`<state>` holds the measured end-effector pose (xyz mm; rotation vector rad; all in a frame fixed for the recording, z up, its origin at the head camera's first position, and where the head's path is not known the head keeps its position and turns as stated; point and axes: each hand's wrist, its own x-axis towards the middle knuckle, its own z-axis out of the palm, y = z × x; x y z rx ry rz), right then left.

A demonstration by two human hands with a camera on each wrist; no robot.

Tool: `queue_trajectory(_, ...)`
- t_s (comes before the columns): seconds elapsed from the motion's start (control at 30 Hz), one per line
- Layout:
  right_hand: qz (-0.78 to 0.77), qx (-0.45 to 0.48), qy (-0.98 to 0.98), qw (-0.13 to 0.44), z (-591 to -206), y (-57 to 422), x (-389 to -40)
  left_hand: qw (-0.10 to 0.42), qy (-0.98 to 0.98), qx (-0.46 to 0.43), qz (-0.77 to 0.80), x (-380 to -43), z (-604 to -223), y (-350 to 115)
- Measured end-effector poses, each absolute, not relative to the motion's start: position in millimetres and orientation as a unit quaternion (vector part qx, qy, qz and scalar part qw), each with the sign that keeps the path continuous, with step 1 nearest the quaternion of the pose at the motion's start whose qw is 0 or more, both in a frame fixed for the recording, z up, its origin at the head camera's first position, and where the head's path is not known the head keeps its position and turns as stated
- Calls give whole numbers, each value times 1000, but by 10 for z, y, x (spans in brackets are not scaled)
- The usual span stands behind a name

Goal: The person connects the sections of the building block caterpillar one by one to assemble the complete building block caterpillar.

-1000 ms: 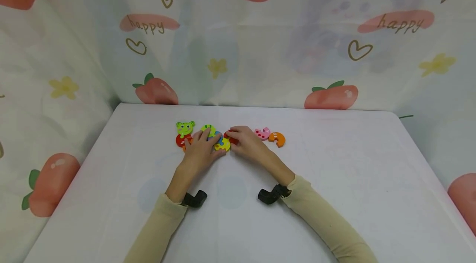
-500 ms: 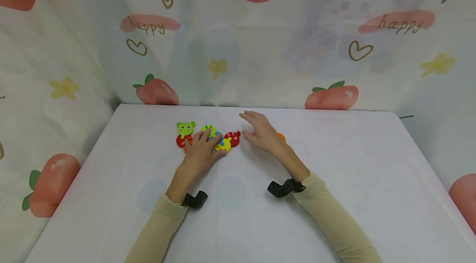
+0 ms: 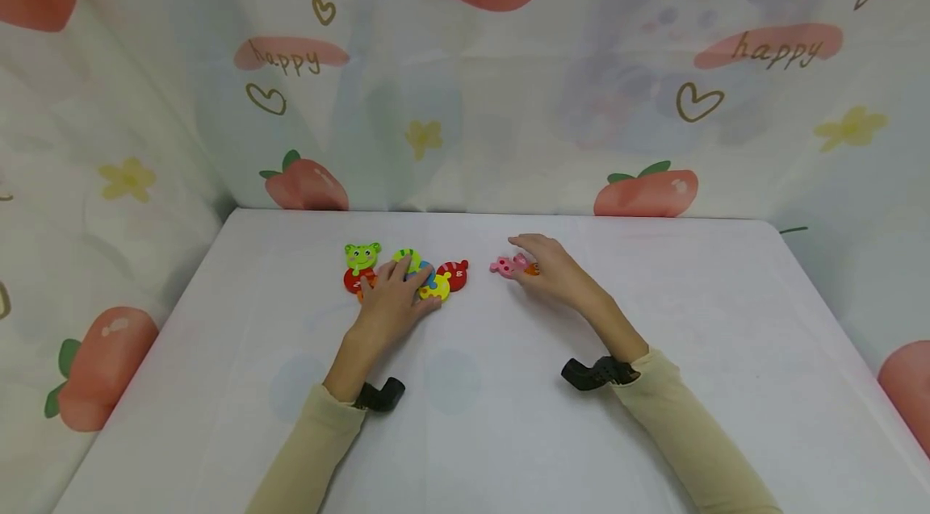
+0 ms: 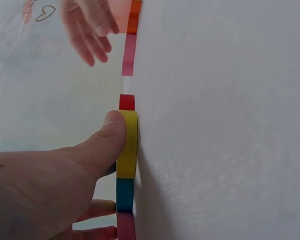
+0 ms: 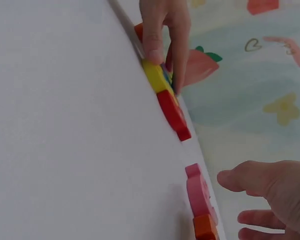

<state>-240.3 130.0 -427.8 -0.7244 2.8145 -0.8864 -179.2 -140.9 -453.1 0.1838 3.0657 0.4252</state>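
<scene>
A chain of flat, colourful puzzle pieces lies on the table, with a green frog-like head (image 3: 362, 257) at its left end and a red piece (image 3: 456, 275) at its right. My left hand (image 3: 388, 300) rests spread over the middle of the chain, hiding part of it. Its thumb touches the edge of a yellow piece (image 4: 131, 150) in the left wrist view. Right of the chain, across a gap, lie a pink spotted piece (image 3: 503, 266) and an orange piece (image 5: 205, 227). Over these two hovers my right hand (image 3: 559, 272), fingers extended and partly covering the orange one.
The white-covered table (image 3: 465, 433) ends at a patterned cloth backdrop (image 3: 501, 110) behind the pieces. Another cloth side (image 3: 65, 256) rises at the left. A black camera mount (image 3: 381, 395) sits on my left wrist, and a matching mount (image 3: 596, 374) on my right.
My right hand has let go of the red piece at the chain's right end and moved right, over the pink and orange pieces. The left hand has stayed in place.
</scene>
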Motion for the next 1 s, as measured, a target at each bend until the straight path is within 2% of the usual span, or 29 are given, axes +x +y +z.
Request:
queue_trajectory(0.1,-279,-228,930,69,-4334,1373,-2405,23,989,57,135,-1792,-4540,-1407)
queue_trajectory(0.57,-297,-240,921,81,-4487,1354,-2418,21,990,59,126,-1792,-4550,-1406)
queue_trajectory(1.0,-266,-247,931,41,-4499,1275,-2340,31,990,64,118,-1789,-4525,-1384)
